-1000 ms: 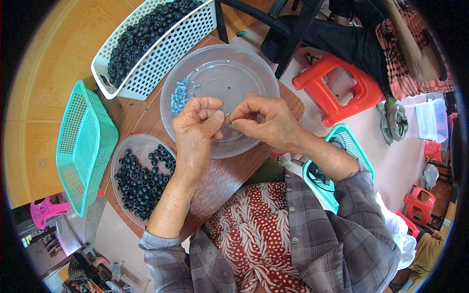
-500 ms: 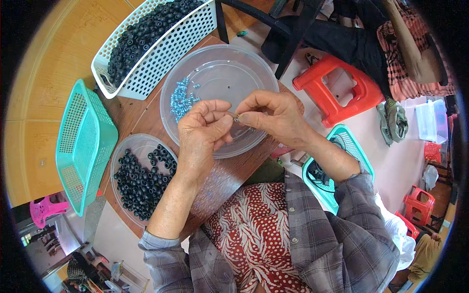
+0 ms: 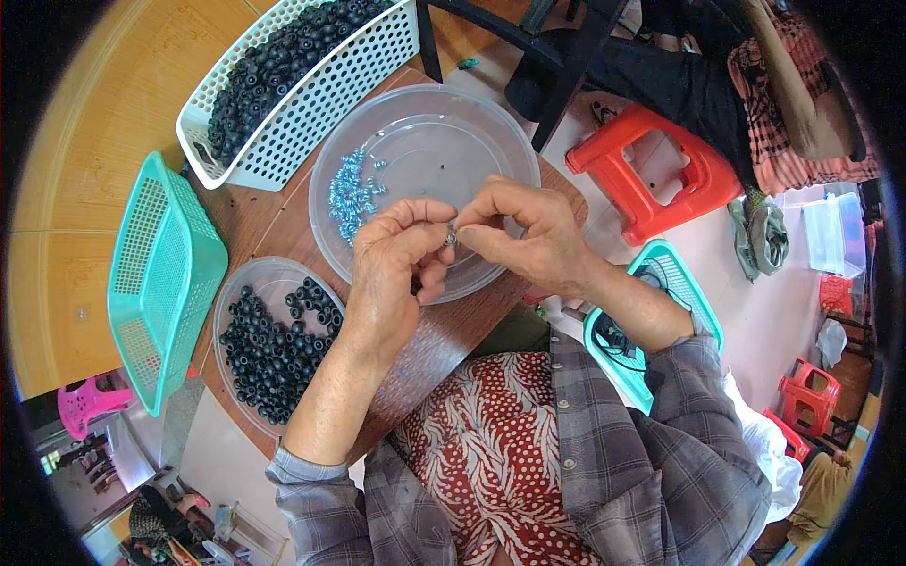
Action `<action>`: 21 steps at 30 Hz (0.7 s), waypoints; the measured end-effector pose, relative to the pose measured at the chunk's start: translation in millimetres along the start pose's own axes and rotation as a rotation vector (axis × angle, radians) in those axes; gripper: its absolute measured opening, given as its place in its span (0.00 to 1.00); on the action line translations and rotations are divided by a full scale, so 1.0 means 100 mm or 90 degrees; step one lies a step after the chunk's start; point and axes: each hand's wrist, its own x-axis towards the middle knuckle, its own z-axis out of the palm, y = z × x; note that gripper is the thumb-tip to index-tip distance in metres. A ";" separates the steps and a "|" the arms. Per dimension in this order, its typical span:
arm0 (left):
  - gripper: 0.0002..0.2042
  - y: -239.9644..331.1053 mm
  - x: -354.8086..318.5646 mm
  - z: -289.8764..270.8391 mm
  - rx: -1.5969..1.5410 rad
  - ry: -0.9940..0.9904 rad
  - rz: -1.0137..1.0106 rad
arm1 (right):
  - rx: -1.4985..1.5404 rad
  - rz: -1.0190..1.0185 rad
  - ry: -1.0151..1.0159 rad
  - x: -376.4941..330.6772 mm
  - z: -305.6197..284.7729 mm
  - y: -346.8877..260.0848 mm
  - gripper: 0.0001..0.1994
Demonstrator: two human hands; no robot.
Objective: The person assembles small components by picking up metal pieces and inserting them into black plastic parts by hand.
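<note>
My left hand (image 3: 392,264) and my right hand (image 3: 530,234) meet over the near side of a round clear plastic tub (image 3: 321,203). A small shiny metal piece (image 3: 451,240) shows between their fingertips; its exact kind is too small to tell. My left thumb and forefinger pinch it, and something dark peeks out under that hand's curled fingers. My right thumb and forefinger are pinched close against the same piece. Small bluish silver metal parts (image 3: 351,193) lie heaped at the tub's left side. Beside my left forearm, a clear round lid or tray (image 3: 223,311) holds black bead-like pieces (image 3: 274,363).
A white perforated basket (image 3: 311,104) full of black pieces stands behind the tub. At the left a green basket (image 3: 170,283) leans tilted. Right of the wooden table (image 3: 453,330) are a red stool (image 3: 651,170), another green basket (image 3: 700,292) and a seated person (image 3: 802,104).
Both hands stay over the tub. The fingertips have shifted slightly nearer to me, and the small metal piece shows more plainly between them. My right fingers have changed their angle.
</note>
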 end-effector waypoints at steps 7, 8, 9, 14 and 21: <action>0.07 0.06 -0.01 -0.03 -0.067 -0.050 -0.085 | -0.097 -0.222 0.009 0.03 -0.01 0.09 0.08; 0.07 0.06 -0.01 -0.03 -0.064 -0.056 -0.097 | -0.098 -0.222 0.009 0.04 0.00 0.09 0.08; 0.07 0.07 -0.01 -0.03 -0.061 -0.063 -0.109 | -0.125 -0.270 0.021 0.05 0.01 0.09 0.08; 0.06 0.05 -0.02 -0.08 -0.057 -0.070 -0.134 | -0.219 -0.395 0.039 0.06 -0.01 0.06 0.11; 0.08 -0.09 0.03 0.01 0.261 0.007 0.105 | -0.341 -0.340 0.050 0.05 -0.04 0.18 0.11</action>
